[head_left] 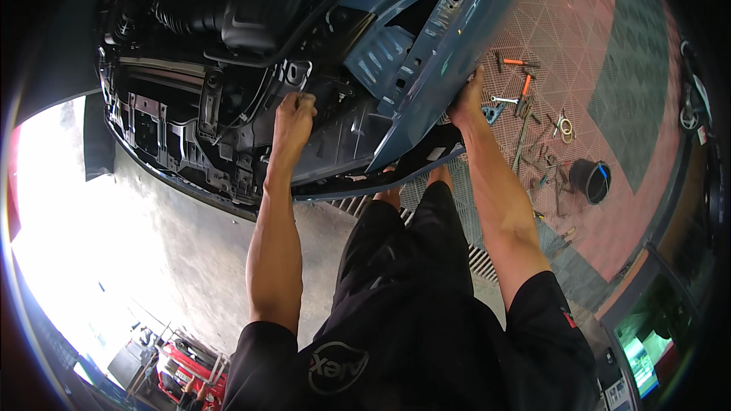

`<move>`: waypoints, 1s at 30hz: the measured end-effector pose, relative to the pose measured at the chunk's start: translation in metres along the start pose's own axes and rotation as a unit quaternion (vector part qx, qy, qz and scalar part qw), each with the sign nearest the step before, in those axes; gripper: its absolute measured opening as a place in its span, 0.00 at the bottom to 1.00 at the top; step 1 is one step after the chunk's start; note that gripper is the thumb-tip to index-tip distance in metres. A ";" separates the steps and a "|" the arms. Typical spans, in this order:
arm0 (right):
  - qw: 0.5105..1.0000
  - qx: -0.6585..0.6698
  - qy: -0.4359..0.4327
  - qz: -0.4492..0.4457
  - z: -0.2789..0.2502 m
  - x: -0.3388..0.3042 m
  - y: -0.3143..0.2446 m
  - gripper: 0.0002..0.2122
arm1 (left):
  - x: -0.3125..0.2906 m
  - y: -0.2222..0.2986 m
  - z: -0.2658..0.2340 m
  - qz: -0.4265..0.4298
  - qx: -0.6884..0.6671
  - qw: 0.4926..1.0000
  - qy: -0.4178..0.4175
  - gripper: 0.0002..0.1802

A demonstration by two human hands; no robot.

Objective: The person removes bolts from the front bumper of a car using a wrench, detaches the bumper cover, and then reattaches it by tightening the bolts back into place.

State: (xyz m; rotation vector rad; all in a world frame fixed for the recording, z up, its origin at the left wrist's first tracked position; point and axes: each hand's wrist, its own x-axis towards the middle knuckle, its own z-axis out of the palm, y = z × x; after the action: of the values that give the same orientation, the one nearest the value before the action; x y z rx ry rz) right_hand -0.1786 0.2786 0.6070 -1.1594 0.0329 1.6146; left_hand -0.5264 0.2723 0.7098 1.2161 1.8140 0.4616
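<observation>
A blue car fender [434,61] stands at an angle on the front corner of a car, with the bay behind it exposed. My left hand [293,123] is closed in a fist over the front corner, beside a metal bracket [295,72]. Whatever those fingers hold, if anything, is too small to make out. On the fender's outer side my right hand [467,103] grips its lower edge, with some fingers hidden behind the panel. Below the fender lies a black plastic liner [343,141].
Hammers with orange handles [518,62], a wrench [503,100], tape rolls [565,128] and other tools lie on the red and grey floor tiles [594,53] at right. A black bucket [590,181] stands there. The bare front frame [164,129] is at left; red equipment [190,369] stands lower left.
</observation>
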 end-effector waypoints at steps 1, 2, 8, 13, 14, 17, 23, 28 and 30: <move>1.000 0.003 0.018 0.000 0.003 -0.003 -0.001 0.45 | -0.006 -0.001 -0.003 -0.005 -0.037 0.999 0.003 0.23; 1.000 0.004 0.019 0.001 0.002 -0.003 -0.001 0.44 | -0.015 -0.002 -0.006 -0.010 -0.075 0.997 0.006 0.22; 1.000 0.001 0.018 -0.004 -0.003 -0.003 -0.002 0.43 | -0.067 0.013 -0.016 -0.041 -0.087 0.994 0.043 0.19; 1.000 0.001 -0.025 -0.013 0.006 -0.013 -0.005 0.43 | -0.081 -0.047 0.008 -0.067 -0.168 0.982 0.052 0.11; 1.000 -0.001 -0.023 -0.009 0.002 -0.011 -0.003 0.43 | -0.087 -0.042 0.011 -0.092 -0.217 0.972 0.026 0.09; 1.000 -0.009 -0.020 -0.003 -0.005 -0.004 -0.002 0.42 | -0.095 -0.035 0.021 -0.081 -0.234 0.969 0.026 0.13; 0.999 0.000 -0.027 -0.019 -0.004 -0.001 -0.001 0.41 | -0.096 -0.063 0.034 -0.020 -0.138 0.989 0.058 0.09; 0.998 0.010 -0.051 -0.030 -0.002 0.001 -0.003 0.42 | -0.105 -0.092 0.045 -0.033 -0.061 0.995 0.065 0.09; 0.999 0.021 -0.029 -0.036 0.000 0.006 -0.006 0.41 | -0.108 -0.109 0.053 -0.029 -0.079 0.995 0.056 0.09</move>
State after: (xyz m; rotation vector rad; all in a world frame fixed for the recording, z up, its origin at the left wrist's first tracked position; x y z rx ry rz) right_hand -0.1742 0.2851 0.6062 -1.0694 -0.0133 1.5761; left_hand -0.5281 0.1196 0.6547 1.0440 1.8637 0.6377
